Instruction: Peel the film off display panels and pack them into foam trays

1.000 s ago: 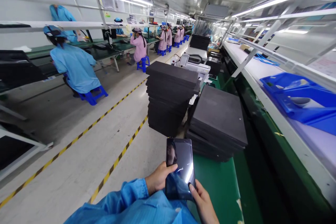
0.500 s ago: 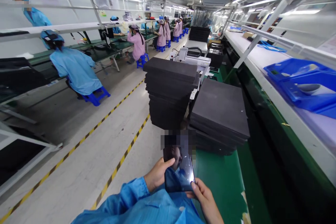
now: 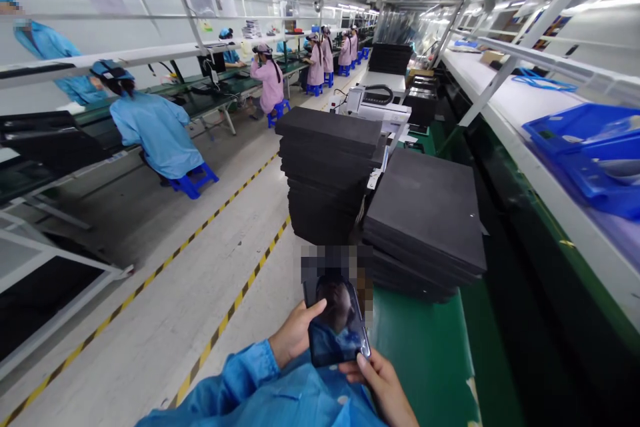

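- The dark, shiny flat device (image 3: 336, 340) is in front of your blue coat (image 3: 305, 400), held up near the green table top (image 3: 425, 347). Its top end is hidden by blurry squares, so I cannot tell how that part looks.
- Your left hand (image 3: 295, 335) grips one long side, with the thumb lying on the glass. If that thumb presses or rubs, it could leave a smudge.
- Your right hand (image 3: 379, 379) pinches the bottom corner nearest the table. That is a small hold, so if your left hand lets go, the device could tip and slip.
- The grey floor (image 3: 270, 307) is down on your left. It looks hard, so a drop that way could crack the glass.
- Just past the device stand two piles of black sheets, a tall pile (image 3: 325, 180) and a lower pile (image 3: 425, 193). The tall one has uneven sides, so a bump from your arm or the device could make it slide.
- Farther off on the right is a blue tray (image 3: 580, 153). It is well apart from your hands, so you are not likely to knock it.
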The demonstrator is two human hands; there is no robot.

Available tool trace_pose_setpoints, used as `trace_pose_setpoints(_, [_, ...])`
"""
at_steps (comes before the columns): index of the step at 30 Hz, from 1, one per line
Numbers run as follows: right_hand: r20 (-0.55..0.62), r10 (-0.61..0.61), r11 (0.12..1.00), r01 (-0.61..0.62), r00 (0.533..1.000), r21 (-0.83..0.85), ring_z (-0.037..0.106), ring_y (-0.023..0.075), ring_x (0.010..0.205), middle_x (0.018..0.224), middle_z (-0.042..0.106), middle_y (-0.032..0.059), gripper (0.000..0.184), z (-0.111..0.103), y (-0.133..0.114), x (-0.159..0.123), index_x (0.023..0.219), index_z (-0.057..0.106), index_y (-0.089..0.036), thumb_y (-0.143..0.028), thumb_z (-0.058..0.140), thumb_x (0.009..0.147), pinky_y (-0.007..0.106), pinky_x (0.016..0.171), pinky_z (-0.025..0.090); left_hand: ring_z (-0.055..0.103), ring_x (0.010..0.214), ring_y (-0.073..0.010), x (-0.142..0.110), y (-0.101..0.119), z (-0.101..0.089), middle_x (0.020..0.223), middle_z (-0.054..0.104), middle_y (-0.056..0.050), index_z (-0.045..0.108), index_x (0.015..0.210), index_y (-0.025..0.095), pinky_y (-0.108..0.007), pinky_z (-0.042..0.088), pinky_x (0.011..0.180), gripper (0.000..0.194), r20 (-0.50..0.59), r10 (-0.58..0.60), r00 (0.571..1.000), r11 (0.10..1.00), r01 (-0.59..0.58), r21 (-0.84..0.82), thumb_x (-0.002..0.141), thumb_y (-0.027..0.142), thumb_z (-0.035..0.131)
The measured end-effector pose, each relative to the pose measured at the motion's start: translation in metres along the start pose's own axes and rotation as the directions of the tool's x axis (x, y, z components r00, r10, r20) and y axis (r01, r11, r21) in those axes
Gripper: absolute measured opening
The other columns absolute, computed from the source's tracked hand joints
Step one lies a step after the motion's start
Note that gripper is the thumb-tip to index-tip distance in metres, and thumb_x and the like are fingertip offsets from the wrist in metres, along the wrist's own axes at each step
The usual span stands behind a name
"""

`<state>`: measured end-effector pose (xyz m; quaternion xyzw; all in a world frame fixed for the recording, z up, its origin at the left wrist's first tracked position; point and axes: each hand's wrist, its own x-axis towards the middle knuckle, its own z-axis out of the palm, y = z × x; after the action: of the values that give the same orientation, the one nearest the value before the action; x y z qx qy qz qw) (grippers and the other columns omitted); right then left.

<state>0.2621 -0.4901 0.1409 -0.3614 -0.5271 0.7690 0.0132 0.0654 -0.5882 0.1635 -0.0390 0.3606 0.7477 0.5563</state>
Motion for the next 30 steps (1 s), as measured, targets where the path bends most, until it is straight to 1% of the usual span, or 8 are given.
trace_pose_setpoints(9, [-0.008, -0.036, 0.999, 0.036, 0.999, 0.021, 0.073, 0.0319, 0.096, 0.099, 0.078, 0.0158, 0.065, 0.006, -0.005, 0.003, 0.096, 0.076, -0.016, -0.077, 0.072, 0.072, 0.044, 0.088, 0.056, 0.069, 0.118, -0.0343, 0.004, 0.008, 0.002, 0.111, 0.079, -0.016, 0.067, 0.128, 0.011, -0.049, 0.045, 0.114, 0.062, -0.055, 0.014, 0.998, 1.000, -0.016, -0.023, 0.072, 0.027, 0.088])
trace_pose_setpoints(12, [-0.077, -0.004, 1.000, 0.004, 0.997, -0.006, 0.073, 0.0350, 0.102, 0.104, 0.078, 0.0141, 0.065, -0.015, -0.005, -0.006, 0.097, 0.077, -0.020, -0.076, 0.076, 0.066, 0.047, 0.090, 0.056, 0.071, 0.114, -0.0336, 0.010, 0.010, -0.004, 0.109, 0.079, -0.016, 0.066, 0.128, 0.011, -0.049, 0.049, 0.110, 0.062, -0.122, 0.020, 0.992, 0.999, -0.024, -0.031, 0.072, 0.026, 0.088])
trace_pose_setpoints(15, [-0.261, 0.029, 0.998, -0.041, 0.965, -0.040, 0.072, 0.0391, 0.104, 0.101, 0.079, 0.0130, 0.065, -0.074, 0.006, -0.015, 0.094, 0.078, -0.022, -0.075, 0.079, 0.056, 0.052, 0.094, 0.055, 0.074, 0.107, -0.0324, 0.017, 0.013, -0.009, 0.107, 0.080, -0.015, 0.066, 0.126, 0.011, -0.047, 0.053, 0.106, 0.060, -0.194, 0.013, 0.981, 0.999, -0.018, -0.028, 0.072, 0.026, 0.087])
trace_pose_setpoints(19, [-0.577, -0.026, 0.992, -0.048, 0.816, -0.114, 0.074, 0.0400, 0.096, 0.092, 0.078, 0.0126, 0.055, -0.176, 0.019, -0.007, 0.082, 0.075, -0.025, -0.071, 0.077, 0.051, 0.051, 0.090, 0.058, 0.075, 0.106, -0.0322, 0.025, 0.012, -0.014, 0.112, 0.079, -0.016, 0.067, 0.121, 0.010, -0.046, 0.057, 0.102, 0.054, -0.254, -0.018, 0.967, 1.000, 0.018, 0.000, 0.073, 0.022, 0.086])
trace_pose_setpoints(21, [-0.681, -0.060, 0.982, -0.078, 0.730, -0.170, 0.074, 0.0388, 0.093, 0.090, 0.077, 0.0137, 0.048, -0.213, 0.017, 0.002, 0.082, 0.074, -0.025, -0.067, 0.072, 0.059, 0.050, 0.086, 0.059, 0.074, 0.108, -0.0327, 0.028, 0.006, -0.019, 0.108, 0.079, -0.016, 0.069, 0.117, 0.009, -0.044, 0.058, 0.100, 0.047, -0.310, -0.065, 0.948, 0.996, 0.079, 0.033, 0.075, 0.022, 0.085])
trace_pose_setpoints(25, [-0.817, -0.118, 0.897, -0.293, 0.565, -0.332, 0.070, 0.0319, 0.105, 0.105, 0.076, 0.0154, 0.041, -0.264, -0.010, 0.032, 0.112, 0.072, -0.015, -0.044, 0.057, 0.087, 0.045, 0.092, 0.055, 0.073, 0.111, -0.0322, 0.040, -0.003, -0.037, 0.106, 0.080, -0.013, 0.068, 0.122, 0.014, -0.044, 0.060, 0.098, 0.043, -0.397, -0.146, 0.906, 0.968, 0.213, 0.130, 0.081, 0.024, 0.078])
trace_pose_setpoints(27, [-0.844, -0.117, 0.816, -0.433, 0.523, -0.382, 0.066, 0.0277, 0.116, 0.120, 0.072, 0.0185, 0.042, -0.293, -0.027, 0.053, 0.127, 0.065, -0.008, -0.030, 0.051, 0.093, 0.038, 0.100, 0.050, 0.072, 0.113, -0.0315, 0.052, -0.003, -0.048, 0.108, 0.080, -0.010, 0.064, 0.130, 0.018, -0.044, 0.060, 0.098, 0.049, -0.413, -0.189, 0.891, 0.943, 0.282, 0.178, 0.083, 0.027, 0.076])
trace_pose_setpoints(30, [-0.864, -0.097, 0.774, -0.508, 0.494, -0.378, 0.060, 0.0265, 0.125, 0.135, 0.064, 0.0223, 0.048, -0.342, -0.049, 0.090, 0.140, 0.055, -0.004, -0.024, 0.050, 0.097, 0.033, 0.105, 0.045, 0.070, 0.117, -0.0306, 0.070, -0.002, -0.062, 0.109, 0.081, -0.007, 0.059, 0.138, 0.023, -0.043, 0.060, 0.098, 0.055, -0.482, -0.257, 0.837, 0.863, 0.423, 0.274, 0.085, 0.035, 0.072])
